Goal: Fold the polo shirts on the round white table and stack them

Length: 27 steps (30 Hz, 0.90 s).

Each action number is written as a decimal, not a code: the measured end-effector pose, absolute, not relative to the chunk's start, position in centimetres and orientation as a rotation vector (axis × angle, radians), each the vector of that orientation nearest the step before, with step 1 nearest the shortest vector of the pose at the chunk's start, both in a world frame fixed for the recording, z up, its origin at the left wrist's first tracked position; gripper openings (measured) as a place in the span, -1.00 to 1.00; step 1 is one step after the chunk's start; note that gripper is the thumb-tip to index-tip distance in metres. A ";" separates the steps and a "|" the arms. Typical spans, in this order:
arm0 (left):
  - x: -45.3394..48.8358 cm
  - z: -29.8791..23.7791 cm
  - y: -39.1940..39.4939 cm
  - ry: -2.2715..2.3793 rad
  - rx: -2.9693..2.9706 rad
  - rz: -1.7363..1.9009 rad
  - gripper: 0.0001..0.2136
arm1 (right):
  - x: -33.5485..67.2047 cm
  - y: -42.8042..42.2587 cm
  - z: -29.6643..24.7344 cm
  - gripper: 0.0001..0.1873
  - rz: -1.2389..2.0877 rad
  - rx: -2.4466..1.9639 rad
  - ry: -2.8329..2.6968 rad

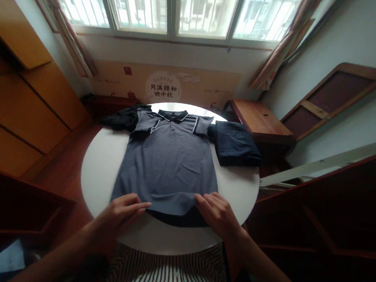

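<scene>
A grey polo shirt (170, 157) with a black collar and white trim lies spread front side up, its collar at the far side. My left hand (127, 209) pinches the near hem at its left part, fingers pressed together. At the right part of the hem, my right hand (216, 211) grips the cloth with curled fingers. Between the hands the front layer is lifted a little, and the dark inside of the shirt shows below it. My thumbs are partly hidden.
The shirt lies on a round white table (101, 168). A dark folded stack of cloth (235, 143) sits at its right, and a crumpled black garment (120, 117) at its far left. A wooden stool (260, 116) stands beyond, near the windows.
</scene>
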<state>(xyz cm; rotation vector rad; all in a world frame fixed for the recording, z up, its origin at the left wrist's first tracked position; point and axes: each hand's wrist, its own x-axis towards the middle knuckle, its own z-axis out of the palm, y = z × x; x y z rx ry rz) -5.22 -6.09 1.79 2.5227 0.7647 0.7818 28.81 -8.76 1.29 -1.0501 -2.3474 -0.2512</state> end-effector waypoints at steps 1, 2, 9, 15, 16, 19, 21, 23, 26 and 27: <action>-5.5 1.8 -6.1 0.754 2.520 0.780 -0.68 | 29.1 -8.7 1.3 -0.78 -0.248 -1.017 -2.379; -5.8 1.9 -6.1 0.744 2.523 0.782 -0.68 | 29.5 -8.7 1.4 -0.76 -0.252 -0.991 -2.407; -8.1 3.3 -7.5 0.823 2.580 0.677 -0.66 | 33.3 -10.6 2.6 -0.68 -0.336 -1.101 -2.491; -9.4 2.7 -8.0 0.793 2.625 0.656 -0.55 | 35.6 -12.1 3.1 -0.61 -0.433 -1.279 -2.383; -9.6 2.6 -8.0 0.773 2.648 0.646 -0.53 | 35.8 -12.2 3.0 -0.57 -0.445 -1.322 -2.367; -10.0 2.1 -7.9 0.682 2.778 0.584 -0.47 | 35.9 -12.7 2.9 -0.47 -0.471 -1.480 -2.311; -10.2 1.7 -7.9 0.643 2.865 0.531 -0.42 | 35.9 -13.2 2.8 -0.41 -0.436 -1.583 -2.276; -10.7 1.2 -8.1 0.684 2.900 0.490 -0.38 | 36.1 -13.7 2.6 -0.33 -0.365 -1.650 -2.259; -12.1 0.3 -8.6 0.876 2.880 0.482 -0.33 | 36.6 -14.5 2.0 -0.26 -0.325 -1.692 -2.239; -12.6 0.0 -8.9 0.957 2.860 0.485 -0.31 | 36.8 -14.7 1.8 -0.26 -0.328 -1.703 -2.226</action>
